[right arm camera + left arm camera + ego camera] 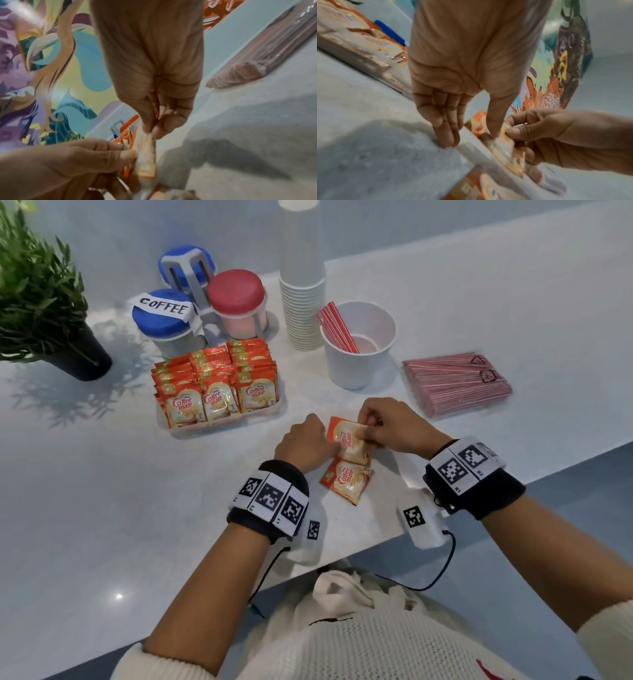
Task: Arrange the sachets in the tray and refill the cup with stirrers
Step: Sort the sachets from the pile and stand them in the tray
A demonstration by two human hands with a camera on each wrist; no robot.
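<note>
**Head view: both hands on one sachet near the front edge**

Head view shows the right hand [387, 426] pinching the top of an orange sachet [346, 440] between thumb and fingertips, while the left hand [301, 445] holds the same sachet from its left side. In the left wrist view the left thumb presses on the sachet's face and the other left fingers [447, 134] reach down behind it, tips at the worktop. The right wrist view shows the right thumb and forefinger closed on the sachet's upper edge [145, 152].

A second sachet [346, 481] lies flat just beside the held one, closer to the front edge of the worktop [102, 491].

The tray [219, 424] sits toward the middle left, filled with upright rows of sachets. The cup [359, 347] stands right of it, further back, with a few red stirrers [337, 328] leaning on its left wall. A wrapped pack of stirrers [455, 386] lies toward the right edge.

Behind the tray stand three lidded jars [236, 302], one labelled COFFEE; a stack of paper cups [301, 285] rises beside the cup, and a potted plant [41, 302] fills the back left corner.
</note>
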